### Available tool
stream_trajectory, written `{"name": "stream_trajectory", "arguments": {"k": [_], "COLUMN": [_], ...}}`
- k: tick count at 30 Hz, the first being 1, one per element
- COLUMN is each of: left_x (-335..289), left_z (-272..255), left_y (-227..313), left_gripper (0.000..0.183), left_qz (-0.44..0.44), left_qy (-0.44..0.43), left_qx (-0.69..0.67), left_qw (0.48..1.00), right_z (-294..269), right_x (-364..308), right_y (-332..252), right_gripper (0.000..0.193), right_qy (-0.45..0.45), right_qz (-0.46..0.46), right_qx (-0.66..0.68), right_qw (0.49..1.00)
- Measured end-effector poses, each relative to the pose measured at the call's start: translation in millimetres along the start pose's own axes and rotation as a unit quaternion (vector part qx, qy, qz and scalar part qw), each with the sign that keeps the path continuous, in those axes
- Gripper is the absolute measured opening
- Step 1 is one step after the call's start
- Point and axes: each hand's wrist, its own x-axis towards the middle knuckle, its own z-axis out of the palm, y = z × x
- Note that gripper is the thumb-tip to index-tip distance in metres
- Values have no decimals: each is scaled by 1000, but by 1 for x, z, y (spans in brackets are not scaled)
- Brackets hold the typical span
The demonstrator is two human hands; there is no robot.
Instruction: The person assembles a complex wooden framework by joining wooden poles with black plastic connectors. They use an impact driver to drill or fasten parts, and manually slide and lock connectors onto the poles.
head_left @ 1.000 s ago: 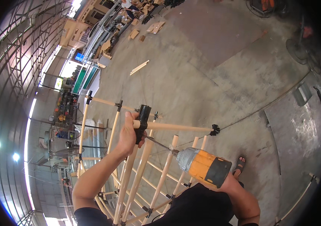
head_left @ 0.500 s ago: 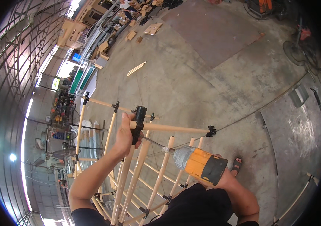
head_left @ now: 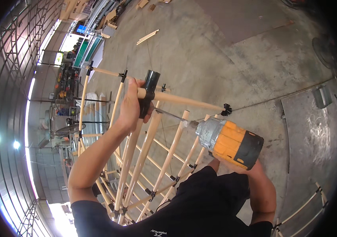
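My left hand [head_left: 128, 108] is closed around a black pipe joint [head_left: 150, 85] at the top of a frame of cream-coloured tubes. One tube [head_left: 188, 101] runs from this joint toward the right and ends at another black joint [head_left: 227, 110]. In my right hand [head_left: 237, 168] is an orange and grey power screwdriver [head_left: 229, 140], partly covering that hand. Its long thin bit [head_left: 170, 114] points left, with the tip close to the joint beside my left fingers. Whether the tip touches a screw cannot be made out.
Below my hands spreads the tube frame [head_left: 148, 148] with several black joints. Loose tubes [head_left: 148, 36] lie on the concrete floor ahead. A metal sheet [head_left: 308, 130] is at right, with another tube frame [head_left: 300, 207] near the lower right. Shelving with parts [head_left: 63, 93] stands at left.
The view has tilted, so the frame and both hands sit higher in the picture. The power screwdriver has shifted a little right, away from the joint. My left hand keeps its hold.
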Motion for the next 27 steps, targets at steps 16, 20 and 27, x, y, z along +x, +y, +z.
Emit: {"name": "stream_trajectory", "arguments": {"k": [16, 20, 27], "left_x": [-20, -35, -28], "left_z": [-48, -46, -38], "left_y": [-8, -28, -28], "left_gripper": [63, 44, 39], "left_qz": [108, 97, -37], "left_qy": [88, 103, -148], "left_qx": [46, 110, -120], "left_qw": [989, 984, 981], "right_z": [-19, -12, 12], "right_x": [-133, -123, -41], "right_y": [4, -11, -24], "right_gripper": [26, 20, 23], "right_qy": [200, 152, 56], "right_qz": [478, 463, 388], "right_qx": [212, 348, 345], "right_qw": [829, 801, 852]}}
